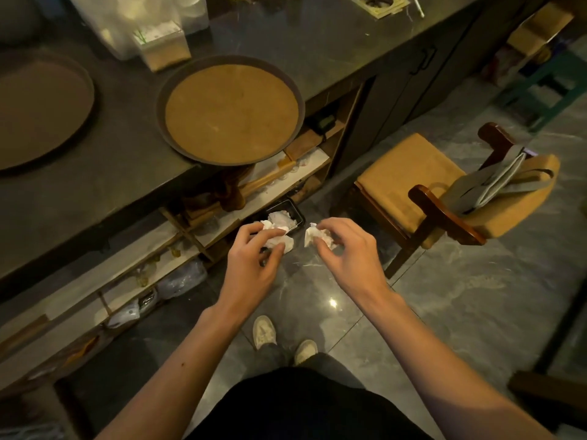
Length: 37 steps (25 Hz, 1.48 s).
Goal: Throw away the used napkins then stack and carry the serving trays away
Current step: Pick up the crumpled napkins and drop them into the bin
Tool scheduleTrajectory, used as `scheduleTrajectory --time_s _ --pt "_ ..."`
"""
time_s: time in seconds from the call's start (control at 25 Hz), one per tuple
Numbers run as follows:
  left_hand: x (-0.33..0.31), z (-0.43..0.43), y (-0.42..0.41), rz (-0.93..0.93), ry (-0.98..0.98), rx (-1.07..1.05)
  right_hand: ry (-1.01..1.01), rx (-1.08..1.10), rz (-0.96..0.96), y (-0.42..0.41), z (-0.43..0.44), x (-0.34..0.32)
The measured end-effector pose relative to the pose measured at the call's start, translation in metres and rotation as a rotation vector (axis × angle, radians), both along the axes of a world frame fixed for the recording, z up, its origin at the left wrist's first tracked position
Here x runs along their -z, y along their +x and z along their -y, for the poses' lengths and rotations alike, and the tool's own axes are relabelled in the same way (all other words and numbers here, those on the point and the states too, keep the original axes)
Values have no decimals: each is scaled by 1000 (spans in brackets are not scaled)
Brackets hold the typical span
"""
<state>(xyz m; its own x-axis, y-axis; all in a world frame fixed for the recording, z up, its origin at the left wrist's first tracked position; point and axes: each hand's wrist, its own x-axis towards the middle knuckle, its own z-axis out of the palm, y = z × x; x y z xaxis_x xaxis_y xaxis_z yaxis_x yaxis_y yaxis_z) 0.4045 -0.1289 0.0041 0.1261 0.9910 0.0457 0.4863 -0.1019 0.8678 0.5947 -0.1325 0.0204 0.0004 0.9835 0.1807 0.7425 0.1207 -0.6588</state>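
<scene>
Left hand (254, 255): fingers curled round a crumpled white napkin (279, 241), held over the floor.
Right hand (344, 249): fingertips pinched on a second napkin wad (313, 238) — just beside the first, not touching.
Bin (297, 214): small, dark, on the floor under the counter edge, with white napkins already in it; both hands hover just in front of it.
Round tray (232, 112): cork-lined, on the dark counter (95, 185), its rim overhanging the edge.
Second tray (38, 112): to the left — well apart from the first.
</scene>
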Motion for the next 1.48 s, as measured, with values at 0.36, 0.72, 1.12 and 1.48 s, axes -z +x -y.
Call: scheduleTrajectory --time_s 0.36,0.72,1.12,1.48 --pt "20 -20 18 -10 -29 -151 -60 -120 10 25 -38 19" --pt "76 -46 140 -89 -121 -453 -184 -339 -89 135 -108 94" --pt "207 -99 176 -111 -244 -598 -338 -358 -124 164 -170 237" --pt "374 -149 138 -186 -263 -553 -383 -404 -86 118 -219 407"
